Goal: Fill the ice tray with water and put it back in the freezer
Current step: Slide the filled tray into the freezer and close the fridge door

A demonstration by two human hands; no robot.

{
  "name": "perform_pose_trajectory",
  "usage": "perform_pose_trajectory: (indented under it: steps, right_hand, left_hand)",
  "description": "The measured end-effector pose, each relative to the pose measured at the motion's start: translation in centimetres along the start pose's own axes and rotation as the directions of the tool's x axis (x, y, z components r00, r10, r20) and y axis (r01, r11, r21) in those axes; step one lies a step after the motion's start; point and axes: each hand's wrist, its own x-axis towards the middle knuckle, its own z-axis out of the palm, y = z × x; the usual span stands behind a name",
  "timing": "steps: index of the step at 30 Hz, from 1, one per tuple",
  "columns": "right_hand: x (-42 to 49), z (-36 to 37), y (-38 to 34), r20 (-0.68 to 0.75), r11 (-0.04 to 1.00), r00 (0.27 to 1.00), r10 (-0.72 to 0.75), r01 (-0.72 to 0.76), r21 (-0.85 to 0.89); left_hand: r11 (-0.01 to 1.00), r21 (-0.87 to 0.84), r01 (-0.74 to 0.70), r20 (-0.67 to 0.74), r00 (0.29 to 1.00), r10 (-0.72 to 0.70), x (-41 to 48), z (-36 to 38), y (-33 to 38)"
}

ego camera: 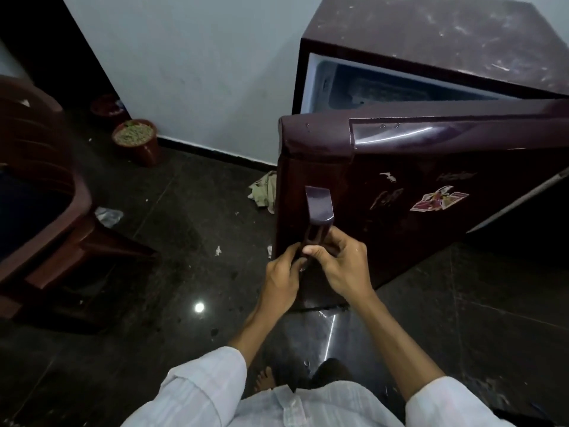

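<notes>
- A person in pale sleeves (200, 386) stands at a maroon fridge (446, 35), both hands on the handle (318, 211) of the fridge door (400, 217), which stands ajar.
- The left hand (281, 271) grips the handle's lower end from the left with its fingers curled round it; the right hand (341, 263) closes on the same end from the right, thumb across the front (the two hands nearly touch).
- Above the door's top edge the freezer compartment (385, 87) shows, pale and frosted inside; whether the ice tray lies in it cannot be told from this angle.
- A torn sticker (438, 200) and faded marks sit on the door's front.
- On the dark polished floor (184, 288) a crumpled cloth (264, 191) lies by the fridge's left corner, against the white wall (200, 72).
- A brown pot (137, 141) with greenish filling stands near the wall, a second pot (106, 107) behind it.
- A dark wooden chair (46, 211) fills the left edge, a scrap of clear plastic (107, 215) just beside it.
- A bare foot (264, 379) shows between the arms.
</notes>
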Motion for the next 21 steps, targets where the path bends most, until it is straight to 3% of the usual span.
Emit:
perform_pose_trajectory:
  steps: [7,21]
  right_hand:
    - [7.8,1.5,0.5,0.009,0.995,0.999,-0.046,0.046,-0.092]
    - [18.4,1.5,2.4,0.029,0.996,0.999,-0.029,0.031,-0.087]
  left_hand:
    - [0.999,0.036,-0.029,-0.02,0.999,0.03,7.4,-0.9,-1.1]
    - [0.997,0.062,0.051,-0.021,0.999,-0.05,17.9,-0.7,-2.2]
